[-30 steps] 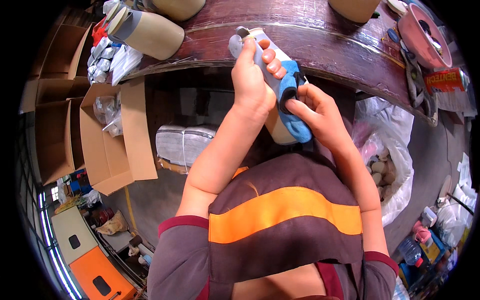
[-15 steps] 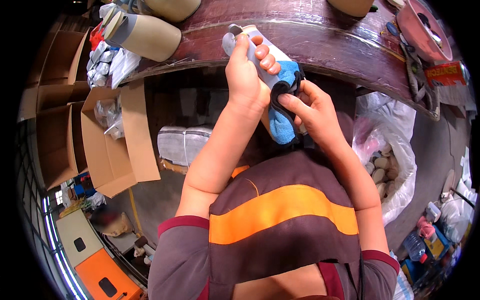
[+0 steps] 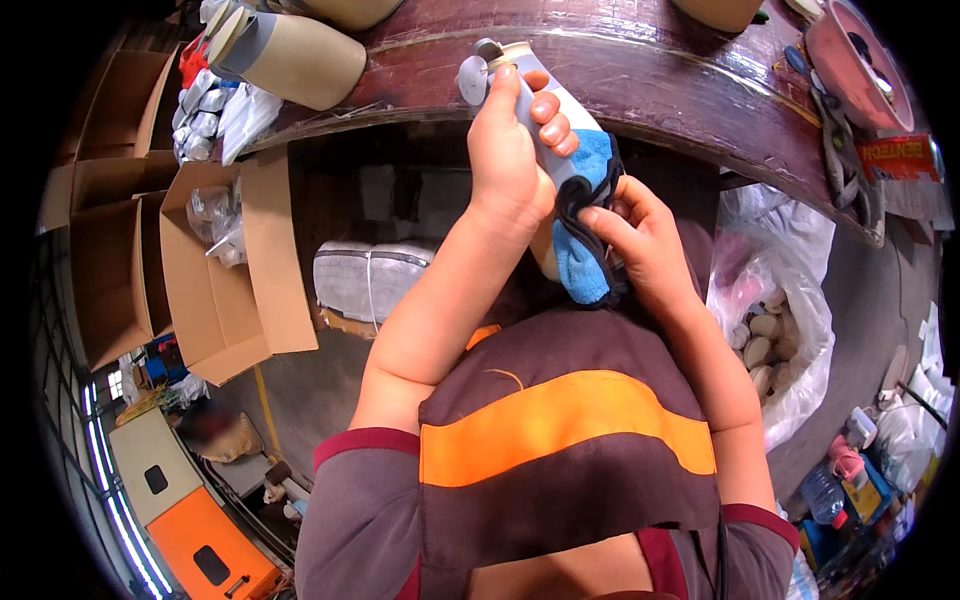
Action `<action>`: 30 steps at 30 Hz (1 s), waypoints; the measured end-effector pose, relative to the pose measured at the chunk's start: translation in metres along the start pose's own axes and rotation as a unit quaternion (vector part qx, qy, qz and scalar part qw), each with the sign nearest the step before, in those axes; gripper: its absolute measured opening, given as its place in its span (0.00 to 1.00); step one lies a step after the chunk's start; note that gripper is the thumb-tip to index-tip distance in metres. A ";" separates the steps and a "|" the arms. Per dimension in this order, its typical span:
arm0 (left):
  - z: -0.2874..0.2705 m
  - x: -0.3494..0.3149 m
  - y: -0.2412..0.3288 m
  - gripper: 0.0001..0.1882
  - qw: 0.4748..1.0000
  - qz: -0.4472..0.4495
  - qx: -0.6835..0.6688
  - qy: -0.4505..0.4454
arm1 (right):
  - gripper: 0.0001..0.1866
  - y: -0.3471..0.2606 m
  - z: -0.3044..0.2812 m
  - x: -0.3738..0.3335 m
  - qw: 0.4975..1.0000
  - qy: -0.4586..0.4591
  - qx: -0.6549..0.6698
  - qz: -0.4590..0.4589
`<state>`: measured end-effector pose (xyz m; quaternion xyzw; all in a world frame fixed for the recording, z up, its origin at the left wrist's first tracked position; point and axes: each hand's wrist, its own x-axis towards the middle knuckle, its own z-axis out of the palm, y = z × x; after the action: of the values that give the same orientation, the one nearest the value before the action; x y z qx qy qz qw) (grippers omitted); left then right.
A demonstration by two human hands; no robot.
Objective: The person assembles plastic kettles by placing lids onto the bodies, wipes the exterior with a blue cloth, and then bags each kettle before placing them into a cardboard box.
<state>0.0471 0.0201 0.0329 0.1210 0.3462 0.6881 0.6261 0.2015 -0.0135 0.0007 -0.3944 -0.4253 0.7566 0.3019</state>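
Note:
My left hand (image 3: 512, 145) is closed round the grey handle of a beige and grey jug (image 3: 562, 102), which I hold tilted above the table's near edge. Its round grey lid (image 3: 473, 80) stands swung up past my thumb. A blue cloth with black edging (image 3: 580, 262) lies wrapped against the jug's lower part. Between thumb and fingers, my right hand (image 3: 645, 232) pinches the black edge of this cloth. The cloth and my hands hide much of the jug's body.
On the dark red table (image 3: 430, 75) lies a similar jug (image 3: 310, 65), near plastic-wrapped pieces (image 3: 245, 125). A pink basin (image 3: 850, 75) sits at the right. Below are an open cardboard box (image 3: 275, 255), a tied grey bundle (image 3: 345, 285) and a clear bag (image 3: 815, 335) holding round pieces.
Both hands, with the jug and the cloth, have shifted a little to the right and slightly nearer to me. The grip of each hand looks the same.

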 end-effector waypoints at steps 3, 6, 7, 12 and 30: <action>0.002 -0.001 -0.005 0.16 0.999 0.009 0.027 -0.014 | 0.12 0.007 0.008 0.011 0.998 0.048 0.026 -0.034; 0.001 0.000 0.000 0.16 1.000 -0.013 0.018 -0.014 | 0.10 0.007 0.003 0.011 0.997 0.009 0.036 -0.065; 0.000 0.002 0.003 0.16 1.000 -0.020 0.016 -0.017 | 0.10 0.005 0.003 0.010 0.996 -0.005 0.043 -0.080; -0.019 0.010 0.027 0.14 0.996 -0.040 -0.059 -0.051 | 0.09 -0.001 -0.023 -0.011 0.993 -0.008 -0.025 -0.114; -0.035 0.005 0.051 0.19 0.975 -0.123 -0.151 -0.103 | 0.21 -0.038 -0.241 0.071 0.908 0.350 -0.103 -0.206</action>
<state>-0.0147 0.0149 0.0376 0.0519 0.1841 0.6338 0.7495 0.3760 0.1574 -0.0692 -0.5661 -0.4400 0.4429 0.5384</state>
